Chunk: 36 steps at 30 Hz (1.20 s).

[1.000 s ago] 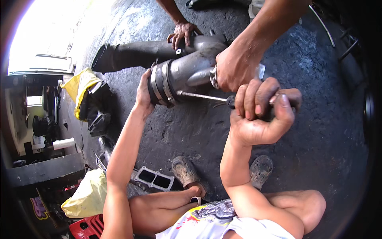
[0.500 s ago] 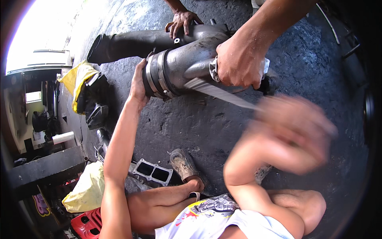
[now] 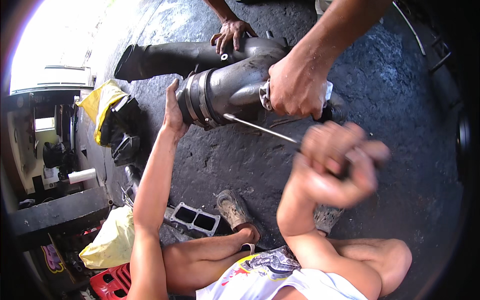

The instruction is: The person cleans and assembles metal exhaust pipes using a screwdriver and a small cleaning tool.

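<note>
A dark metal Y-shaped pipe [image 3: 245,80] lies across the floor in front of me. Near its open end, metal band clamps [image 3: 202,97] ring a black rubber sleeve. My left hand [image 3: 174,110] is wrapped against the sleeve's end. In my right hand [image 3: 340,157], somewhat blurred, is a screwdriver [image 3: 265,131]; its handle is mostly hidden in the fist. The bright shaft points left, its tip close to the clamps; whether it touches is unclear. Another person's hand [image 3: 234,34] rests on the pipe's far branch. That person's other fist [image 3: 297,85] grips a greyish piece at the pipe's right.
A rectangular metal flange with two openings [image 3: 195,219] lies by my foot. To the left are a yellow and black bag [image 3: 107,115], a pale yellow sack [image 3: 111,237] and a red plastic part [image 3: 112,282]. The dark floor [image 3: 240,165] is rough.
My right hand has moved left and slightly up. The screwdriver's shaft, smeared before, now shows sharply with its tip lower and left. My left hand keeps its hold on the sleeve.
</note>
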{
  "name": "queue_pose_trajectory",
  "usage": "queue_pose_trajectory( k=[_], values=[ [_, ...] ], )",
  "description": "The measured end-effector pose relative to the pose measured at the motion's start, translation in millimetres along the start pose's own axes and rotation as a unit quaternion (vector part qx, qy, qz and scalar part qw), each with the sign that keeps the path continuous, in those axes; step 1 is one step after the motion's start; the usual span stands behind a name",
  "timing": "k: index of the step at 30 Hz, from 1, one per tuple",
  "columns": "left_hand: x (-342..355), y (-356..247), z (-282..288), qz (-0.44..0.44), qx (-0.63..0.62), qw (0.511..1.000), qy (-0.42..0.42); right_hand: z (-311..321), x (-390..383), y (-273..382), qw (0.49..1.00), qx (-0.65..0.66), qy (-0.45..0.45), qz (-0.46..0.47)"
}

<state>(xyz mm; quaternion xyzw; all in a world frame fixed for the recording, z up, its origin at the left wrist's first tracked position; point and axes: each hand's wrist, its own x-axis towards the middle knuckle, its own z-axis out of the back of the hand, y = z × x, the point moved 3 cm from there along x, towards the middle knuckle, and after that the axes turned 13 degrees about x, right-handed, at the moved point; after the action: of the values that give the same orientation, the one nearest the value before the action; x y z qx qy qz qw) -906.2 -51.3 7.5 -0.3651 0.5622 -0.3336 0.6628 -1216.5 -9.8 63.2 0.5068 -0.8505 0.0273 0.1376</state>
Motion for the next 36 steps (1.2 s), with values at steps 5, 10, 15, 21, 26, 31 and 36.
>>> queue_pose_trajectory(
  k=[5, 10, 15, 21, 26, 31, 36],
  values=[
    [6, -2, -13, 0.017, 0.033, 0.999, -0.006, 2, -16, 2, 0.996, 0.017, -0.058, 0.066],
    [-7, 0, 3, -0.004, 0.004, 1.000, -0.015, -4, -5, 3, 0.998, -0.019, 0.038, -0.050],
    [13, 13, 8, -0.012, 0.050, 0.998, 0.041, 4, -11, 10, 0.995, -0.041, -0.019, 0.087],
    [8, 9, 25, -0.013, 0.076, 0.995, 0.065, 14, -29, -4, 0.997, -0.052, -0.032, 0.046],
    [9, 17, 34, -0.027, 0.076, 0.994, 0.074, 15, -13, 79, 0.986, 0.020, -0.015, 0.165],
    [13, 15, 31, -0.033, 0.037, 0.995, 0.092, 22, -46, -22, 0.991, -0.060, -0.090, 0.075],
    [14, 16, 50, -0.046, 0.031, 0.994, 0.093, 16, -21, 48, 0.996, -0.044, -0.009, 0.078]
  ],
)
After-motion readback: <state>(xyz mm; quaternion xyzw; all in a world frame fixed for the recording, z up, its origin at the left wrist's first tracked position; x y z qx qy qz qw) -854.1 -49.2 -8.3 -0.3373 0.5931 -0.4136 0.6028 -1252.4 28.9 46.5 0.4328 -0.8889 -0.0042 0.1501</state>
